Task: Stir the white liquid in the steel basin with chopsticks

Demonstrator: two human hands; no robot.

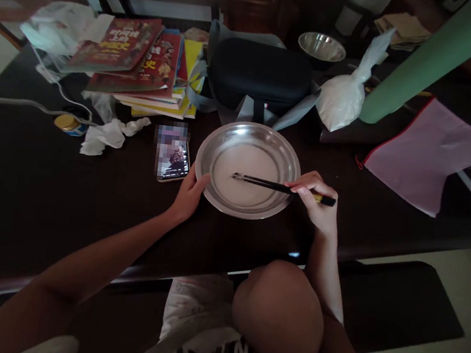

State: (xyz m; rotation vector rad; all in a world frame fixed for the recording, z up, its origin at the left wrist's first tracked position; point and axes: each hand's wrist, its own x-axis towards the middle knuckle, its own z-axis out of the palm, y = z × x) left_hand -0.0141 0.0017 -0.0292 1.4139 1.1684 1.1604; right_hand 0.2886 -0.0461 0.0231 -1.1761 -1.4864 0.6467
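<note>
A wide metal bowl (243,210) stands on the dark table in front of me, with a whitish, smooth-looking substance (245,163) spread over its bottom. My left hand (191,191) grips the bowl's left rim, thumb on the inside edge. Pinched in my right hand (313,199) is a pair of black chopsticks (264,184), their tips dipping into the white stuff and coated with some of it. That hand is at the bowl's right rim. Just left of the bowl lies a lit phone (172,152).
Stacked books (146,64) and crumpled tissues (108,135) lie at the left, by a small yellow-lidded jar (70,124). Behind the bowl sit a black case (259,74), a tied white bag (341,101) and another metal bowl (321,47). A green column (435,63) and pink cloth (420,155) are at the right.
</note>
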